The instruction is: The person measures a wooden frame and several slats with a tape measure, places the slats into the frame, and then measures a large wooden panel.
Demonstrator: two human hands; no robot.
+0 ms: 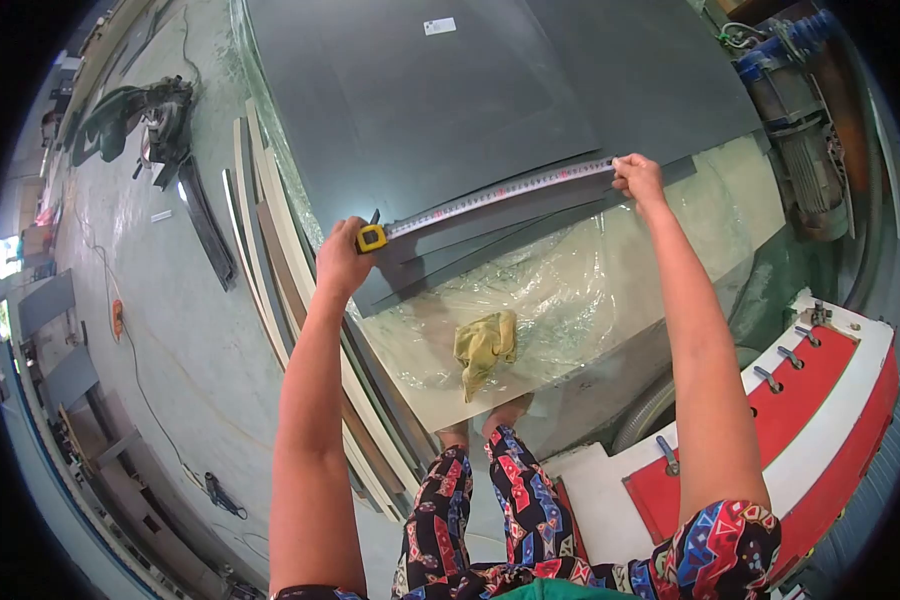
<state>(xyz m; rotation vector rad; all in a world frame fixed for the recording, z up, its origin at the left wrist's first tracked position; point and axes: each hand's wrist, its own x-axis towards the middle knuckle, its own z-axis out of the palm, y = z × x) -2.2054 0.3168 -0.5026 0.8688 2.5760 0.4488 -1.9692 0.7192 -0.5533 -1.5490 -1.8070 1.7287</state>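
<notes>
A yellow and black tape measure [372,238] is in my left hand [342,258], its fingers wrapped round the case. From it the white blade [500,193] stretches up and to the right over the dark grey sheets [450,110]. My right hand [638,178] pinches the far end of that blade. Under the blade lie narrower dark strips [490,240] of the same grey material, overlapping one another. Nearer to me, a crumpled yellowish cloth [485,350] rests on clear plastic film [560,290] over a pale board.
Long boards [275,250] lean in a row on the left. Beyond them a green mitre saw [135,125] stands on the concrete floor, with cables nearby. A red and white machine [780,420] sits at the lower right, and a motor [800,130] at the upper right.
</notes>
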